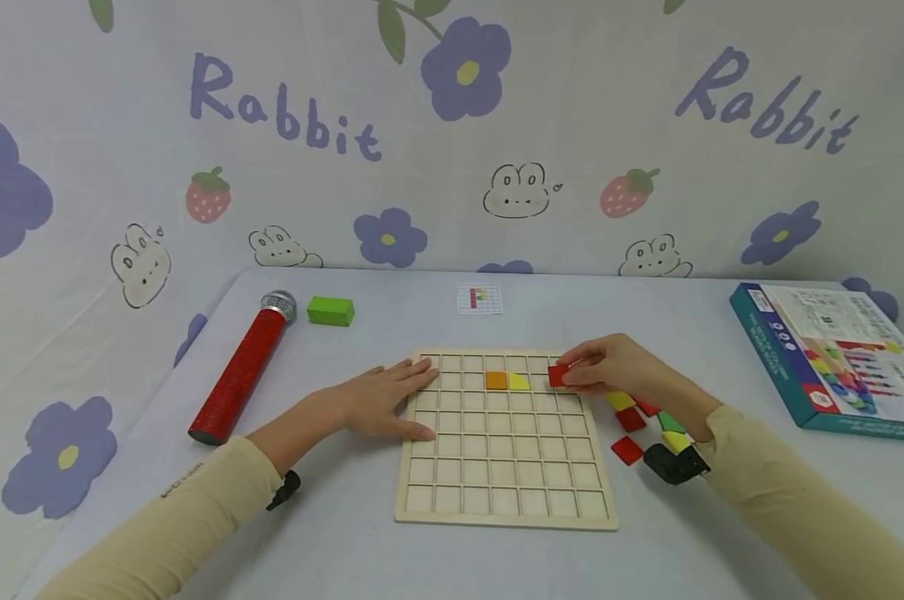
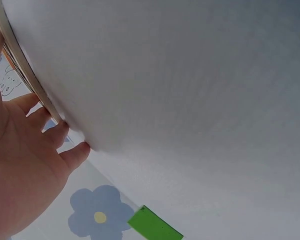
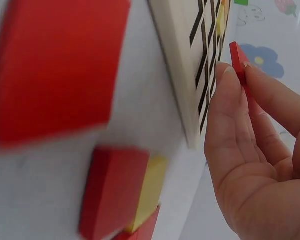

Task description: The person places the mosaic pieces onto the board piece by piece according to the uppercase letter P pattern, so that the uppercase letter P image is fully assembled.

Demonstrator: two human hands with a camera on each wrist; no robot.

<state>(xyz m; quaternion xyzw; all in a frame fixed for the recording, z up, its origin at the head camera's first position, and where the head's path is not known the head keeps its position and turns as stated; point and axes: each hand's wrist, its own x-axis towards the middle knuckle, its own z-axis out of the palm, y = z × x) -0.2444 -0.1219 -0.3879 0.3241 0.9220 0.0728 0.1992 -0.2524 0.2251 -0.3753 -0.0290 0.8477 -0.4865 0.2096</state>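
Observation:
A wooden grid board (image 1: 504,522) lies on the white table, holding an orange square tile (image 1: 496,381) and a tile with a yellow quarter-circle (image 1: 519,382) side by side in its second row. My left hand (image 1: 380,402) rests at the board's left edge, fingers spread and fairly straight, fingertips on the rim. Between thumb and fingers my right hand (image 1: 601,367) pinches a red square tile (image 1: 556,376) over the right end of that row. In the right wrist view this red tile (image 3: 236,61) stands on edge in the fingertips, above the board (image 3: 177,75).
Several loose red, yellow and green tiles (image 1: 627,451) lie right of the board, below the right wrist. A small pattern card (image 1: 479,298) lies behind the board. At left are a red microphone (image 1: 240,371) and a green block (image 1: 330,311); a boxed set (image 1: 834,358) sits far right.

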